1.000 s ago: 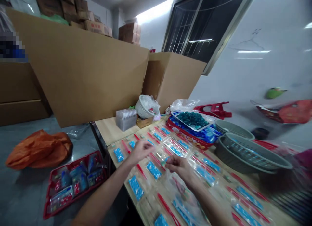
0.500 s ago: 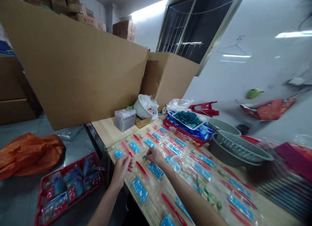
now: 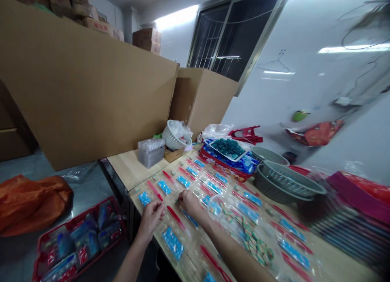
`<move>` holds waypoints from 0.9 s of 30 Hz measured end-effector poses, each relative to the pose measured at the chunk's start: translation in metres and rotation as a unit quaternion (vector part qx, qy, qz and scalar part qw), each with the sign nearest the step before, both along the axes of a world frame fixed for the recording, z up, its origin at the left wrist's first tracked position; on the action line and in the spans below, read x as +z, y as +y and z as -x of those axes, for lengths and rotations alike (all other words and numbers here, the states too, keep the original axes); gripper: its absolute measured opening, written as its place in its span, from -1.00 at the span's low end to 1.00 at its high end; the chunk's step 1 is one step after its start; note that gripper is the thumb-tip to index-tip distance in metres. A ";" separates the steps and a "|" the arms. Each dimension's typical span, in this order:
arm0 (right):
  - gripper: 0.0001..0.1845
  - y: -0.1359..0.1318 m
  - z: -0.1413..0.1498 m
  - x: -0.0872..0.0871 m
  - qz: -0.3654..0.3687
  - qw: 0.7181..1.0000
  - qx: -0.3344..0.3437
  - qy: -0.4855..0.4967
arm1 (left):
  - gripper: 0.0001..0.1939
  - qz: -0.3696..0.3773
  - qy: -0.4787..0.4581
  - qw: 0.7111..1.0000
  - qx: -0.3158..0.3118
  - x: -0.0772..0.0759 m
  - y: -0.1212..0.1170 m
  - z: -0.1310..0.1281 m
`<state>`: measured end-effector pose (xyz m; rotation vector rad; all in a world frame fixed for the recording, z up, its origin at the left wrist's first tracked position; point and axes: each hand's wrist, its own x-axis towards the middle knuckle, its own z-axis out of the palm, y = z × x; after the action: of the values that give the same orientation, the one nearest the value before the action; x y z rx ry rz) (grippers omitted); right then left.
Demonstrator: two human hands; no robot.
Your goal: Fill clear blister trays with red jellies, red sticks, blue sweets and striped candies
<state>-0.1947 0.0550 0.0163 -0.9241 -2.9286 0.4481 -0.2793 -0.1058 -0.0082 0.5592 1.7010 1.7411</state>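
My left hand hovers at the near left of the table, thumb and fingertips drawn together; anything between them is hidden. It is nearest to a red pen-like stick in clear plastic. My right hand reaches down among the clear plastic trays, its fingers pinched low; a tiny greenish bit shows at the fingertips, too small to name. Partly under this hand lies a blue speckled packet. Another red stick and a blue packet lie nearby. Beneath my right forearm, a clear round container sits beside many small green-edged pieces.
A red crate of filled bags stands on the floor at left. At the back are a grey plastic box, a white basket and a tray of teal pieces. Grey-green baskets and a blurred stack stand at right.
The view has swung slightly right. My left hand has come away from the red stick's tip, and my right hand has shifted slightly over the tray beside it.
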 end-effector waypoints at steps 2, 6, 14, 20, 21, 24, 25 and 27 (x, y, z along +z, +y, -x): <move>-0.75 0.002 -0.002 -0.004 -0.010 1.000 -0.001 0.005 | -0.65 0.002 0.004 1.000 -0.001 -0.001 0.001 0.000; -0.77 0.000 -0.007 -0.011 -0.016 1.000 0.004 0.022 | -0.62 0.013 0.010 1.000 -0.004 -0.001 0.000 -0.001; -0.78 0.005 -0.037 0.006 0.016 0.993 -0.009 0.120 | -0.56 0.023 0.059 0.997 -0.048 0.016 0.018 -0.011; -0.76 0.072 -0.137 0.014 0.007 0.984 -0.138 0.117 | -0.76 -0.007 0.176 0.976 -0.132 0.041 0.064 -0.054; -0.73 0.082 -0.154 0.011 0.002 0.983 -0.155 0.101 | -0.79 -0.007 0.214 0.964 -0.159 0.045 0.076 -0.064; -0.72 0.098 -0.187 -0.001 -0.005 0.983 -0.167 0.074 | -0.87 0.022 0.364 0.903 -0.228 0.055 0.114 -0.093; -0.74 0.100 -0.193 -0.004 -0.007 0.984 -0.164 0.068 | -0.88 0.031 0.415 0.875 -0.249 0.056 0.126 -0.102; -0.77 0.099 -0.198 -0.010 -0.011 0.985 -0.157 0.066 | -0.86 0.028 0.471 0.831 -0.296 0.055 0.146 -0.116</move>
<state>0.0032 0.1536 0.0064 -1.2723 -2.5999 0.4365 -0.1637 0.0405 0.0470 1.9145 1.8319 0.9652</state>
